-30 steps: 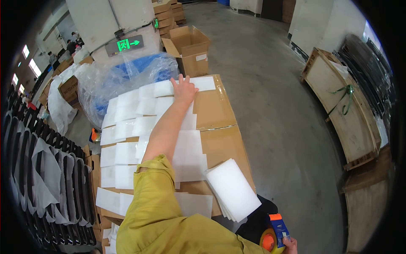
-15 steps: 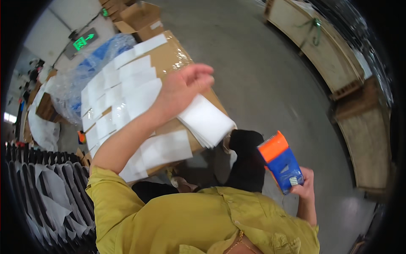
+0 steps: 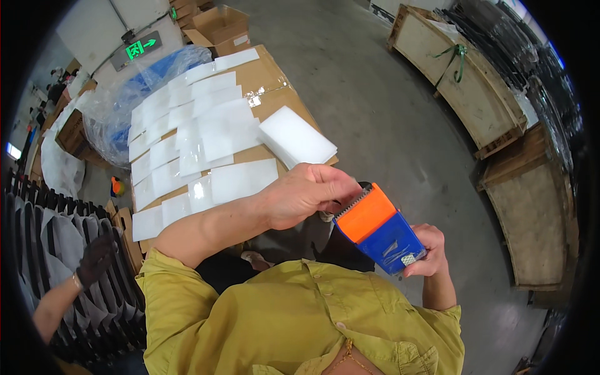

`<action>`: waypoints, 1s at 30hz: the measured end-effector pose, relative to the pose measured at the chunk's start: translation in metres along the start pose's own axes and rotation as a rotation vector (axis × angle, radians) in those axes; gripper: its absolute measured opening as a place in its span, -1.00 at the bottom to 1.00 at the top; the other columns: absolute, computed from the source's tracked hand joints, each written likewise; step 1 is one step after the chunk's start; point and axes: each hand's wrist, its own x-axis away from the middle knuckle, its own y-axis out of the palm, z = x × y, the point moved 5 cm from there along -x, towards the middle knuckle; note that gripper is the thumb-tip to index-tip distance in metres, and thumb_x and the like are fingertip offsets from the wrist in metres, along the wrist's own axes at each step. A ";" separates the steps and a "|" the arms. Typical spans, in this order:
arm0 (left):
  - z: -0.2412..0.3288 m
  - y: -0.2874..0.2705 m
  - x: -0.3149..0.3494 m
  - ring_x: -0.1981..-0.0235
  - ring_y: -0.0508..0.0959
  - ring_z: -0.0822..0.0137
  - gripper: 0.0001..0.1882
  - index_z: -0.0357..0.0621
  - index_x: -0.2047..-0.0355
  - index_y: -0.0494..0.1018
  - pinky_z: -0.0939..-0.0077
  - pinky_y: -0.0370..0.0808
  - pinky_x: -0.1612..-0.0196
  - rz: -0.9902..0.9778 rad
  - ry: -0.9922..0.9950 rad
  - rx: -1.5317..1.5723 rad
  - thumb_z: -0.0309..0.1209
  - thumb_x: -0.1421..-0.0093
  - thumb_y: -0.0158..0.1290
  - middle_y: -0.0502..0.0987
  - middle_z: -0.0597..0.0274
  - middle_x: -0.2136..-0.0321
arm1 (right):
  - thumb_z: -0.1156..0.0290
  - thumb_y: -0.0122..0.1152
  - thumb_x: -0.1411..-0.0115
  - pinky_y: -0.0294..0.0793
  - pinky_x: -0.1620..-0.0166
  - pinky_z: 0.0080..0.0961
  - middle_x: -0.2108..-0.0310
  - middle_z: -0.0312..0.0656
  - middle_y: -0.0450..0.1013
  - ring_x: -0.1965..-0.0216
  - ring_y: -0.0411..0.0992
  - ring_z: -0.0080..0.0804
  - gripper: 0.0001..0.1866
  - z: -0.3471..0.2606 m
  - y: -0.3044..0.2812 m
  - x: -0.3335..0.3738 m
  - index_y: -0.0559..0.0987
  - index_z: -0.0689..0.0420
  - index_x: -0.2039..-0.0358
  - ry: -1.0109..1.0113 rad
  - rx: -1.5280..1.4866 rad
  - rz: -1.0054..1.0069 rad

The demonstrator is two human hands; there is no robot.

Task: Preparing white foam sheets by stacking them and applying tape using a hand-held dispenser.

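My right hand grips the lower end of a tape dispenser with a blue body and an orange front. The dispenser is tilted, its toothed cutting edge pointing up and left. At that edge, my left hand has its thumb and fingers drawn together in a pinch; whatever is between them is too small to make out. Beyond the left hand, a stack of white foam sheets lies on a large cardboard box. Single white sheets spread in overlapping rows over the box's left part.
Another person's dark-gloved hand is at a rack of dark parts with white sheets between on the left. Plastic-wrapped blue material and an open carton stand behind the box. Wooden crates line the right side.
My left hand has come down and right from above the foam stack to the dispenser's toothed edge. My right hand has brought the dispenser leftward. A gloved hand has appeared at the left.
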 end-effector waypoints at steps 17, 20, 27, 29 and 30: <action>-0.013 -0.007 0.008 0.42 0.35 0.59 -0.76 -0.19 0.35 0.41 0.69 0.30 0.33 0.058 0.124 0.082 -0.26 -0.19 -0.08 0.43 0.39 0.45 | 0.22 0.43 0.25 0.35 0.47 -0.64 0.51 -0.10 0.48 0.55 0.45 -0.45 -0.47 0.012 0.004 -0.008 0.49 0.40 0.37 0.132 -0.069 -0.023; -0.017 -0.022 0.007 0.48 0.36 0.58 -0.79 -0.21 0.39 0.44 0.68 0.32 0.38 0.205 0.136 -0.029 -0.31 -0.15 -0.03 0.44 0.38 0.51 | 0.24 0.43 0.25 0.34 0.48 -0.67 0.53 -0.14 0.48 0.56 0.43 -0.51 -0.48 0.015 0.003 -0.009 0.49 0.39 0.38 0.191 -0.076 -0.015; 0.041 -0.075 0.015 0.55 0.38 0.59 -0.82 -0.30 0.46 0.50 0.71 0.33 0.45 0.655 0.382 -0.456 -0.40 -0.05 0.03 0.49 0.32 0.57 | 0.25 0.35 0.18 0.35 0.47 -0.68 0.53 -0.19 0.47 0.54 0.41 -0.56 -0.53 0.013 -0.014 0.001 0.47 0.39 0.37 0.416 -0.071 0.089; 0.056 -0.095 0.017 0.49 0.42 0.54 -0.81 -0.32 0.45 0.50 0.69 0.36 0.39 0.720 0.376 -0.554 -0.40 -0.05 0.04 0.50 0.27 0.52 | 0.24 0.32 0.15 0.39 0.45 -0.65 0.52 -0.12 0.47 0.52 0.43 -0.51 -0.52 0.007 -0.015 -0.004 0.46 0.40 0.35 0.532 -0.225 0.163; 0.063 -0.102 0.013 0.44 0.46 0.49 -0.80 -0.33 0.44 0.49 0.67 0.38 0.33 0.771 0.367 -0.649 -0.40 -0.05 0.06 0.51 0.21 0.46 | 0.23 0.29 0.13 0.43 0.44 -0.61 0.50 -0.07 0.46 0.51 0.45 -0.45 -0.51 0.007 -0.016 -0.009 0.45 0.41 0.32 0.566 -0.230 0.167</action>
